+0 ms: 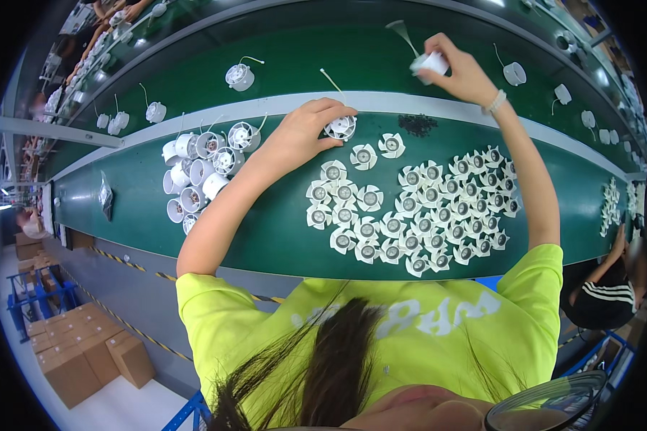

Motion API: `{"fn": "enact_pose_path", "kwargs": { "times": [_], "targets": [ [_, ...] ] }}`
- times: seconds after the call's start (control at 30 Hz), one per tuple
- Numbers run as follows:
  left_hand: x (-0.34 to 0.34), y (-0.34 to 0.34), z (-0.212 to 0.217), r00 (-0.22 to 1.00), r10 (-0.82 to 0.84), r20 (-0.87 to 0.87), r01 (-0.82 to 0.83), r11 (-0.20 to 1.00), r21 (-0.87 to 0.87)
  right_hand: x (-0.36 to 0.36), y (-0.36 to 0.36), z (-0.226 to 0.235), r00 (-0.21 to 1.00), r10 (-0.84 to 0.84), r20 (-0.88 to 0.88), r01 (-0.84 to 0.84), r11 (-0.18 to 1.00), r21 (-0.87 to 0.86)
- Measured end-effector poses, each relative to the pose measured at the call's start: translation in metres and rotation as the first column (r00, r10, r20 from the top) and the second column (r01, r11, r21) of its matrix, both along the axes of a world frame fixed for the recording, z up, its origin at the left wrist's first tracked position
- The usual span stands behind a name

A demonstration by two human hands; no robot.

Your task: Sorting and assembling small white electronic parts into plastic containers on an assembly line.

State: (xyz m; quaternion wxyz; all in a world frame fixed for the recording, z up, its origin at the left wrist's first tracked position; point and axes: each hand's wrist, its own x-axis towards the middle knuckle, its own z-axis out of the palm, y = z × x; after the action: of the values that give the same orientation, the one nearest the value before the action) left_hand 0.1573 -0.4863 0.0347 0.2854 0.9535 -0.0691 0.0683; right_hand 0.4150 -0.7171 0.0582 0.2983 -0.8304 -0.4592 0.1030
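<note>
My left hand [300, 136] is closed around a white round fan housing [341, 128] near the inner edge of the green worktop; its thin cable points up and away. Over the far green belt, my right hand [461, 74] grips another white fan housing [429, 65], slightly blurred, with a cable trailing from it. Between my arms lie rows of white fan impellers [425, 195] with grey centres. Two of them, including one impeller [391, 145], sit apart, closer to the left hand. A pile of small black parts [418, 125] lies below my right hand.
To the left of my left forearm is a cluster of white fan housings [200, 172]. More cabled housings, such as one housing [239, 77], rest along the belt [302, 61] behind a pale rail [266, 110]. A small clear bag [106, 194] lies far left. Another person [604, 294] works at right.
</note>
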Motion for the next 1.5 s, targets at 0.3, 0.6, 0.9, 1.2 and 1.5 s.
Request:
{"fn": "enact_pose_path", "kwargs": {
  "times": [0.3, 0.6, 0.9, 1.2, 1.5],
  "targets": [
    [0.012, 0.013, -0.002, 0.999, 0.021, -0.050, -0.022, 0.999, -0.026, -0.110, 0.019, -0.019, 0.786, 0.589, -0.190, -0.578, 0.808, 0.115],
    [0.006, -0.011, 0.029, 0.989, 0.080, 0.124, -0.090, 0.993, 0.078, -0.068, 0.027, -0.023, 0.866, 0.465, 0.186, -0.476, 0.879, 0.021],
    [0.001, -0.022, 0.007, 0.981, -0.130, -0.146, 0.122, 0.991, -0.059, 0.098, -0.071, -0.047, 0.552, -0.103, 0.827, 0.592, 0.748, -0.302],
    [0.022, 0.006, -0.003, 0.987, -0.018, 0.159, 0.001, 0.995, 0.102, -0.016, -0.043, -0.005, 0.940, 0.180, -0.289, -0.106, 0.961, 0.253],
    [0.030, -0.041, 0.029, 0.968, 0.030, 0.250, -0.042, 0.998, 0.042, -0.089, -0.023, -0.025, 0.886, 0.376, -0.273, -0.360, 0.927, 0.106]
  ]
}}
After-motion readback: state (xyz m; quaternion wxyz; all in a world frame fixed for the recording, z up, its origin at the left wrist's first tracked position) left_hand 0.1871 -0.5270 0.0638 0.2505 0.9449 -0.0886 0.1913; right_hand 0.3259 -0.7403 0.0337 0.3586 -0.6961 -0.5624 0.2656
